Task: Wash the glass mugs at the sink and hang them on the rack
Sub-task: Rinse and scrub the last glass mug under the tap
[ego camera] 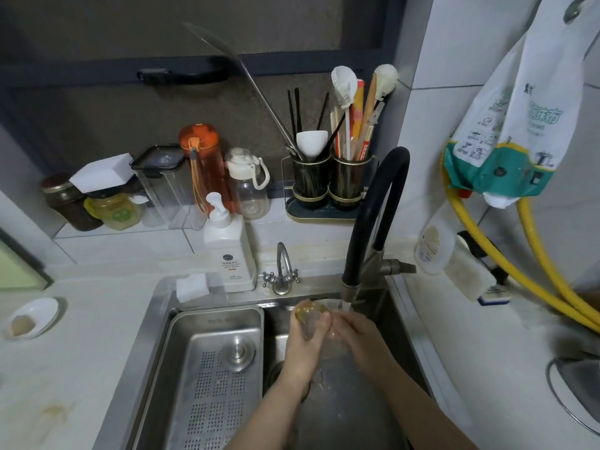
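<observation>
Head view, over a steel sink [156,323] set in a pale counter [81,352]. Both hands meeting under the spout of a black arched faucet [373,216], water running onto them. Left hand [305,339] curled round a glass mug [310,315], clear with a yellowish tint, held up over the right-hand basin just below the spout. Right hand [352,332] pressed against the mug from the other side, fingers wrapped toward it; exact grip blurred. Mug's contents not readable.

In the left part of the sink, a perforated steel drain tray [211,368] holding a round metal plug [238,352]. On the sink's back rim, a white sponge [191,287], a white pump bottle [229,251] and a small two-handled tap [282,274].

On the tiled ledge behind: two dark cylindrical utensil holders [329,180] on a tray, packed with chopsticks, a white scoop, brushes and a long metal ladle; a clear bottle with white lid [248,186]; an orange bottle [204,164]; a clear square canister [162,186] with dark lid; a jar with yellow-green contents [113,211]; a dark jar [66,203].

Far left on the counter, a small white dish [31,318] with a brownish lump inside. At right, a yellow hose [535,264] and a hanging printed bag [519,125].
</observation>
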Tool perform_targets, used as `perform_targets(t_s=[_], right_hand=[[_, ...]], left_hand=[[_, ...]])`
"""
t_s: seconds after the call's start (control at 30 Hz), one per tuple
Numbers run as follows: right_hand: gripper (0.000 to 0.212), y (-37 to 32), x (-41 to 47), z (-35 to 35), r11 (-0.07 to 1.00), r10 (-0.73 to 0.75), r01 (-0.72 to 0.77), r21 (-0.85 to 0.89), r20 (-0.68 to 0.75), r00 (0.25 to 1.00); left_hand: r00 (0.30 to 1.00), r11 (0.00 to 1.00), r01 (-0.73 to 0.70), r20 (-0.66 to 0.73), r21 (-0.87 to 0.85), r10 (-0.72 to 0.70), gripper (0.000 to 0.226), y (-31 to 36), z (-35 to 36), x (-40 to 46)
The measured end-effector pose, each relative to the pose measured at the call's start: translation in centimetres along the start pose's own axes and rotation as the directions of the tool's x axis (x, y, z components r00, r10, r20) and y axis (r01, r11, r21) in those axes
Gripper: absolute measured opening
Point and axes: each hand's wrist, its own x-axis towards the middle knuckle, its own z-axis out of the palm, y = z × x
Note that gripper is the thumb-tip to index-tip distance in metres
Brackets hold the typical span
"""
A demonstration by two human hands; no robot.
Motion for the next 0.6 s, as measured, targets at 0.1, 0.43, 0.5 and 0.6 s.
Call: perform_targets(t_s=[0.1, 0.43, 0.5, 0.6], right_hand=[[0.042, -0.7, -0.1, -0.1, 0.988, -0.046, 0.075, -0.135, 0.206, 0.977], [0.027, 0.9, -0.2, 0.1, 0.936, 0.090, -0.131, 0.326, 0.138, 0.986], [0.027, 0.8, -0.2, 0.4, 0.938, 0.087, -0.143, 0.315, 0.184, 0.979], [0.022, 0.8, 0.3, 0.3, 0.997, 0.069, -0.055, -0.057, 0.305, 0.950]], left_hand=[[1.000, 0.998, -0.006, 0.012, 0.055, 0.006, 0.019, 0.9, 0.0, 0.9], [0.994, 0.998, -0.055, 0.090, -0.038, 0.058, 0.051, -0.1, -0.1, -1.5], [0.997, 0.998, -0.042, 0.068, -0.051, 0.046, 0.047, -0.1, -0.4, -1.2], [0.999, 0.996, 0.050, 0.025, -0.068, -0.049, 0.050, 0.5, -0.5, -0.1]])
